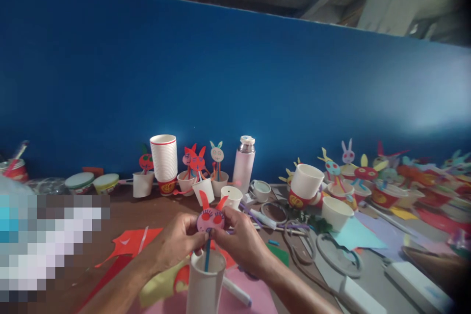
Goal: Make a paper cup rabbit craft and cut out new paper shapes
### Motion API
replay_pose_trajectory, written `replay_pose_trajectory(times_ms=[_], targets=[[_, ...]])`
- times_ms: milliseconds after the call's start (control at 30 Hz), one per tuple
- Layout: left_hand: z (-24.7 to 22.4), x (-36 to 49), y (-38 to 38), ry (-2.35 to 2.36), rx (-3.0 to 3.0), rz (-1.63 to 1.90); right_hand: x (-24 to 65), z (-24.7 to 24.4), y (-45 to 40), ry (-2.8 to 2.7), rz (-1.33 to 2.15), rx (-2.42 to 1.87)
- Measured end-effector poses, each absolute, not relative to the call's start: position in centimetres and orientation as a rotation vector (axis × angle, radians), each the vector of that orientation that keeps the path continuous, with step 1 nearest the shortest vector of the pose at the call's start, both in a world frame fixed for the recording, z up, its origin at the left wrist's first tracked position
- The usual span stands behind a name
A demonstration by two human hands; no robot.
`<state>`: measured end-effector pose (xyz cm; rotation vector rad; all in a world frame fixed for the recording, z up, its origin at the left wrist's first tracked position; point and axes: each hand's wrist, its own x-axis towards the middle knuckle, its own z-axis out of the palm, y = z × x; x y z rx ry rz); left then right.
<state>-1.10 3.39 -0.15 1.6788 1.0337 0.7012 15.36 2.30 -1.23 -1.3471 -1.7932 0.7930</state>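
Note:
A pink paper rabbit face (206, 221) with red ears and drawn eyelashes is pinched between my two hands. My left hand (181, 233) grips its left edge, thumb near the bottom. On the opposite edge, my right hand (241, 235) has its fingers closed in the same way. Below the face a blue stick (207, 257) runs down into a tall white paper cup (205, 289). Pink paper (257, 297) lies under the cup, with a white marker (237, 290) beside it. Yellow paper (158, 287) sits left of the cup.
Along the blue partition (221, 73) stand a stack of paper cups (164, 157), a thermos (244, 167) and several finished cup puppets (198, 162). Red paper (128, 243) lies at left. A looped cable (298, 243) and a white power strip (415, 284) are at right.

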Motion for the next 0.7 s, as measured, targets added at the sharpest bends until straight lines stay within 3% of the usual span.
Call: replay_pose_trajectory(times_ms=[700], targets=[[0.0, -1.1, 3.7, 1.026, 1.598, 0.68, 15.6, -2.1, 2.8, -1.796, 0.749, -1.308]])
